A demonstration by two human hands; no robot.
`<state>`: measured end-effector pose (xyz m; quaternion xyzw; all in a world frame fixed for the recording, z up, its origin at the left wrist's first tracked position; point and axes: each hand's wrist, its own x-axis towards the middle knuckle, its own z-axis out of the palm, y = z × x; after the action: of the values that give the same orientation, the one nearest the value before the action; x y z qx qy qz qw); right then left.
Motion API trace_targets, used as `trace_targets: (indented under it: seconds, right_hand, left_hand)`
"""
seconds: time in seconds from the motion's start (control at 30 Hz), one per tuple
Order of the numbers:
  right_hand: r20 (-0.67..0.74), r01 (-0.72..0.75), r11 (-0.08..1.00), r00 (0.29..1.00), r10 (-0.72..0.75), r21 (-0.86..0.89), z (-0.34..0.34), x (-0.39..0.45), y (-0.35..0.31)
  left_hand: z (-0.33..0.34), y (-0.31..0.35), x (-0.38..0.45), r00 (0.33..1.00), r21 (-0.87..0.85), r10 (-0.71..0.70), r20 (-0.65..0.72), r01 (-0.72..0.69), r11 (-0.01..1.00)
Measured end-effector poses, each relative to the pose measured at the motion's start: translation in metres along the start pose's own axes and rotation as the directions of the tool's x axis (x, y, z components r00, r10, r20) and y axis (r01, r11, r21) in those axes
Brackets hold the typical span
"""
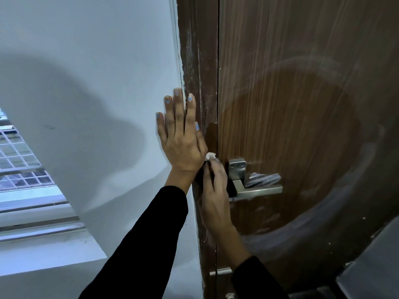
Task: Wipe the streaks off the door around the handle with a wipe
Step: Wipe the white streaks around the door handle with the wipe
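A brown wood-grain door (302, 104) fills the right side, with pale streaks above and around a square metal lever handle (257, 188). My left hand (181, 137) lies flat, fingers spread, across the white wall and the brown door frame (198, 61). Just below it, my right hand (213, 190) presses a small white wipe (210, 156) against the frame's edge, left of the handle plate. Only a corner of the wipe shows above my fingers.
The white wall (97, 83) takes up the left half. A window with a white grille (19, 160) and its sill (43, 244) lie at the lower left. A grey object (371, 266) juts in at the bottom right. The frame carries whitish smears.
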<state>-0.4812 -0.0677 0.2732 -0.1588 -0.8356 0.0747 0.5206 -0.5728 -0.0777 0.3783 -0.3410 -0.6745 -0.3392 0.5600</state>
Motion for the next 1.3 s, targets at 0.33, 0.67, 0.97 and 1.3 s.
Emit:
trace_targets:
  seconds: [0.33, 0.67, 0.97, 1.3]
  right_hand:
    - [0.330, -0.162, 0.986, 0.930, 0.164, -0.036, 0.001, -0.096, 0.036]
    - [0.306, -0.273, 0.957, 0.907, 0.288, -0.093, 0.007, -0.115, 0.034]
    - [0.202, -0.348, 0.930, 0.926, 0.320, 0.121, 0.019, -0.108, 0.011]
    - [0.099, -0.402, 0.883, 0.916, 0.389, 0.243, 0.023, -0.101, 0.013]
  left_hand:
    - [-0.001, 0.000, 0.002, 1.000, -0.005, -0.005, 0.005, 0.005, 1.000]
    - [0.002, -0.001, 0.002, 1.000, 0.011, -0.006, -0.028, 0.006, 1.000]
    - [0.002, -0.001, 0.001, 1.000, 0.029, -0.015, -0.023, 0.016, 0.999]
    - [0.004, -0.002, 0.001, 0.999, 0.050, -0.018, -0.042, 0.020, 0.999]
